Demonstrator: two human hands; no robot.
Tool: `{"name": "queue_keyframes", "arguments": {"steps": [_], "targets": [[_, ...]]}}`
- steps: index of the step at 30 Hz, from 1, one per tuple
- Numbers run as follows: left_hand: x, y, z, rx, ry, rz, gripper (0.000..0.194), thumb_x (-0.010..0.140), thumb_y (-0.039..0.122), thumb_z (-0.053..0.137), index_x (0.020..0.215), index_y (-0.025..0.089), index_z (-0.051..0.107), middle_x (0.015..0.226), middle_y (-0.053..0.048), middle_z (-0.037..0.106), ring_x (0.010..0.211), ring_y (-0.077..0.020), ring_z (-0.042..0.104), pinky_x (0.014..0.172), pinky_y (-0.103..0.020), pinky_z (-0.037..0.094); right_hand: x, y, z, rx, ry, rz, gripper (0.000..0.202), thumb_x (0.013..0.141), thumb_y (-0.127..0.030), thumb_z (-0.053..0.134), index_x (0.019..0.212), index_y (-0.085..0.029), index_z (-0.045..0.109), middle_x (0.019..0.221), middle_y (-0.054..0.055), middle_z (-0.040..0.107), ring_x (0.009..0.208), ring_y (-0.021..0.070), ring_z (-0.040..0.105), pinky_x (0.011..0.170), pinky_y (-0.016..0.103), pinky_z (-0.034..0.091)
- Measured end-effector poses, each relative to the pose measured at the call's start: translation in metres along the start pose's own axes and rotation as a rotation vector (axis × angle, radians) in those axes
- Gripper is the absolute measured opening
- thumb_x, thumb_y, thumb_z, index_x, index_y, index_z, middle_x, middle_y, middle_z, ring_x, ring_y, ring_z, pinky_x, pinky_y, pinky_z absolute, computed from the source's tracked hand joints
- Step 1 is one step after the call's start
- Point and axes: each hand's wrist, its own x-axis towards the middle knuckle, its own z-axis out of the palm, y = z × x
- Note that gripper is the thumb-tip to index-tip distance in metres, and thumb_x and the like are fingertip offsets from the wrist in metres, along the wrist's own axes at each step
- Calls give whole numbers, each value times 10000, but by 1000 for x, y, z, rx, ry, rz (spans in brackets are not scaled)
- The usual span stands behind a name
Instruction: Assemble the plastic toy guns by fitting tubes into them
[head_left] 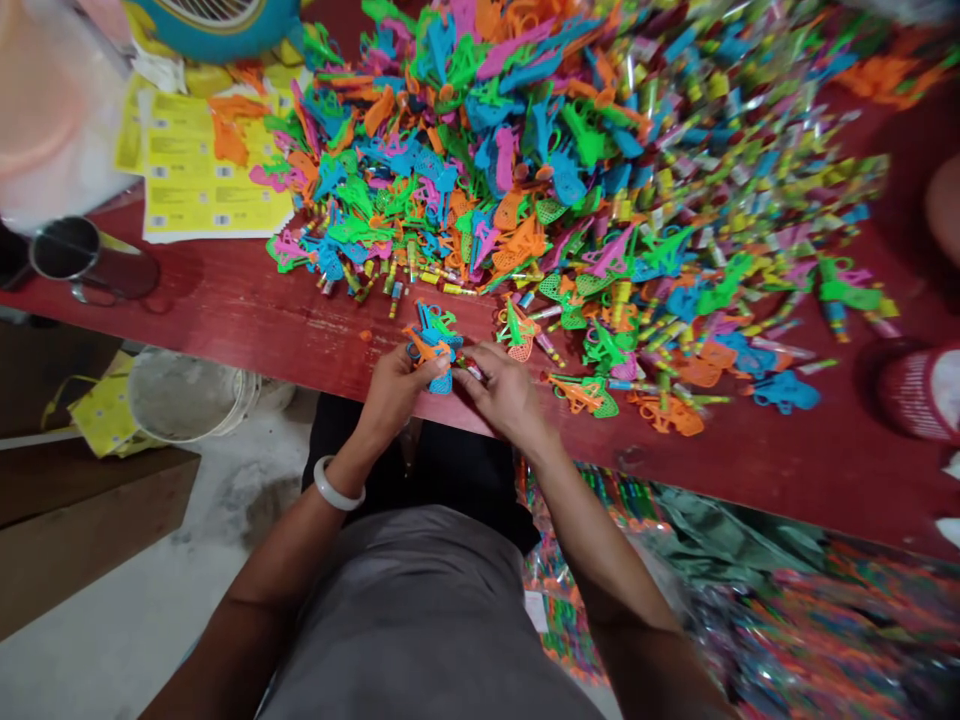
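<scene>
At the table's near edge, my left hand pinches a small bunch of plastic toys in orange, blue and green, with rings and mesh paddle-like parts. My right hand is closed beside it, its fingertips on a small wrapped tube, mostly covered by the fingers. The tube's end is close to the toys; I cannot tell whether they touch. Right of my hands lie similar small bunches, among them an orange and green one. A white bangle is on my left wrist.
A big heap of bright plastic toys and wrapped tubes covers the back of the red table. Yellow label sheets and a metal mug stand left; a red tub is right. Below are a bucket and bagged toys.
</scene>
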Motion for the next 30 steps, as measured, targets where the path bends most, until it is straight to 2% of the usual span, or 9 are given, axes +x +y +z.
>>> {"name": "queue_keyframes", "arguments": {"steps": [8, 12, 15, 18, 20, 22, 24, 27, 30], "targets": [[-9, -6, 2, 47, 42, 3, 227, 727, 344, 801, 851, 169, 728, 824, -21, 738, 743, -155, 622, 753, -292, 479, -17, -6, 16, -175, 31, -70, 186, 968, -232, 519, 1050, -179, 678, 934, 108, 697, 840, 244, 664, 704, 343, 535], [-1, 2, 4, 150, -68, 9, 261, 761, 390, 779, 886, 168, 721, 845, -32, 726, 765, -164, 616, 759, -298, 473, -16, -3, -3, -97, 44, -83, 170, 983, -301, 552, 1045, -206, 679, 940, 88, 687, 852, 237, 659, 735, 355, 546], [19, 9, -1, 294, -110, 82, 300, 776, 455, 776, 860, 178, 697, 836, -45, 694, 800, -187, 612, 786, -321, 473, -9, 6, -47, -176, 311, -7, 233, 981, -409, 577, 1117, -250, 679, 992, 92, 647, 934, 264, 635, 797, 419, 546], [40, 8, -7, 510, 158, 216, 380, 751, 525, 800, 789, 190, 625, 880, -86, 640, 974, -265, 590, 886, -379, 461, -4, 16, -86, -410, 695, 117, 340, 969, -468, 587, 1236, -270, 655, 1075, 133, 573, 1044, 310, 591, 831, 482, 529], [49, 2, -8, 622, 317, 278, 474, 674, 555, 854, 758, 195, 557, 971, -133, 610, 1146, -345, 527, 996, -448, 415, -4, 21, -91, -470, 756, 138, 365, 967, -472, 592, 1262, -264, 646, 1092, 140, 561, 1037, 305, 593, 828, 479, 530], [52, -7, -6, 687, 367, 307, 533, 607, 535, 903, 761, 199, 518, 1035, -159, 587, 1227, -397, 473, 1063, -505, 359, -4, 20, -74, -413, 648, 121, 324, 982, -462, 573, 1221, -260, 656, 1049, 116, 602, 977, 275, 614, 824, 451, 539], [51, -14, -3, 721, 352, 317, 499, 615, 459, 917, 772, 200, 520, 1029, -144, 586, 1201, -390, 492, 1072, -519, 344, -4, 14, -45, -298, 465, 111, 280, 993, -452, 558, 1151, -249, 670, 1005, 94, 659, 930, 256, 634, 816, 417, 543], [46, -18, -2, 728, 291, 294, 294, 733, 291, 838, 792, 201, 565, 947, -89, 605, 1043, -307, 566, 995, -463, 408, 0, 0, -3, -212, 202, 161, 231, 986, -399, 584, 1094, -217, 679, 1042, 108, 710, 932, 267, 657, 795, 385, 527], [44, -14, -6, 694, 165, 245, 86, 814, 194, 721, 825, 197, 636, 884, -59, 643, 898, -243, 597, 897, -398, 449, 10, -11, 14, -249, 53, 226, 157, 963, -304, 616, 1052, -192, 680, 1047, 125, 708, 928, 277, 657, 750, 358, 496]]}}
